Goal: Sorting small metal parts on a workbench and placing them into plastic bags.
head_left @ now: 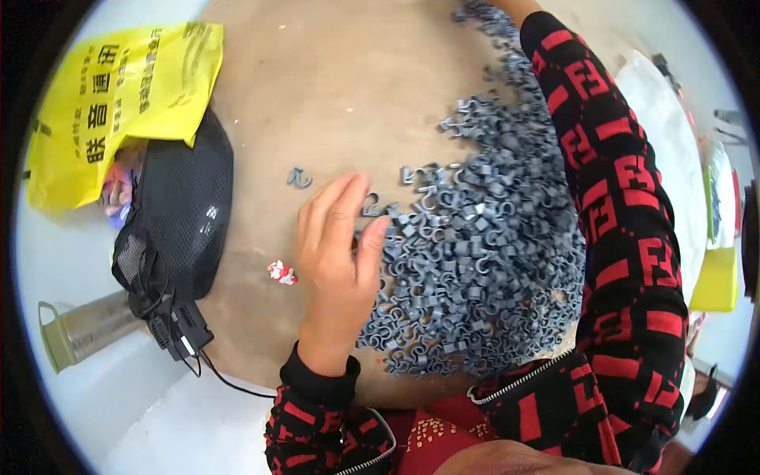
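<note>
Nearest us, the black-and-red left sleeve (305, 423) leads up to our left hand (336, 253), which rests over the brown tabletop (317, 71), fingers pointing away from us. Thumb and forefinger stand well apart and pinch nothing that we can see; what may lie under the palm we cannot tell. Just to its right spreads the pile of grey plastic clips (483, 253), stretching from near our front edge to the far edge, longer away from us than across. The relation that matters, we judge, is the gap at the thumb: one grey clip (370, 205) lies just right of the forefinger and beyond the thumb tip, so the left hand is much the nearer. Farther off, a stray clip (298, 178) sits left of the fingertips. Farthest, our right hand (516, 6) is mostly cut off, its grip unreadable
</note>
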A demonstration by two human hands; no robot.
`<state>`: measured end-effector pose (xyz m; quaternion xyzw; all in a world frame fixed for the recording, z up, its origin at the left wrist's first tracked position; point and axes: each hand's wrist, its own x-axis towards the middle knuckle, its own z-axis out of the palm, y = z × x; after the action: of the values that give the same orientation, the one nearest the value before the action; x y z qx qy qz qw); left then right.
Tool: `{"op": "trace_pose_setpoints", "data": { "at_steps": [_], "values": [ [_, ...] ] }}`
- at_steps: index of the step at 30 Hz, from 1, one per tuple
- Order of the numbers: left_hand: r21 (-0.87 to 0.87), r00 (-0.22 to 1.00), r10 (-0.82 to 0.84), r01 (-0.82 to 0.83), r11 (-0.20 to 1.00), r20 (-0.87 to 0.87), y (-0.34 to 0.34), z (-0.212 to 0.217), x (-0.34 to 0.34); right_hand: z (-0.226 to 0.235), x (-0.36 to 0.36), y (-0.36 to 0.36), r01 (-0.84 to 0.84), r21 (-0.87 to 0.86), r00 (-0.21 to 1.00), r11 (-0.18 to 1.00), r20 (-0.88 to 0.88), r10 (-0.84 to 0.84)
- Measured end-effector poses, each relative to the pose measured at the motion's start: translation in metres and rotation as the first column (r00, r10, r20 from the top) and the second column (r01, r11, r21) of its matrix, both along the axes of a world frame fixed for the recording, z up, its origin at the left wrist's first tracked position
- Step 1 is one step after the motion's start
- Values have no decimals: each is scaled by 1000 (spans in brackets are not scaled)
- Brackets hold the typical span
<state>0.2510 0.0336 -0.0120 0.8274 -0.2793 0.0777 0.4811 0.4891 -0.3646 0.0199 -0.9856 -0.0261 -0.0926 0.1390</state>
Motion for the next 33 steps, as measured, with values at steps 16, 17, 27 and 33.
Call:
{"op": "trace_pose_setpoints", "data": {
  "at_steps": [16,17,27,33],
  "values": [
    [-26,992,81,-78,997,97,7,3,0,43,-249,39,-330,296,794,896,-425,434],
    [-21,992,79,-77,997,94,6,6,0,64,-239,34,-282,342,680,896,-588,438],
    [83,989,115,-123,989,93,3,15,2,1,-49,-126,322,-71,945,944,-38,-326],
    [116,986,106,-121,986,132,13,15,2,-34,-75,-84,227,61,973,972,-51,-224]
  ]
}}
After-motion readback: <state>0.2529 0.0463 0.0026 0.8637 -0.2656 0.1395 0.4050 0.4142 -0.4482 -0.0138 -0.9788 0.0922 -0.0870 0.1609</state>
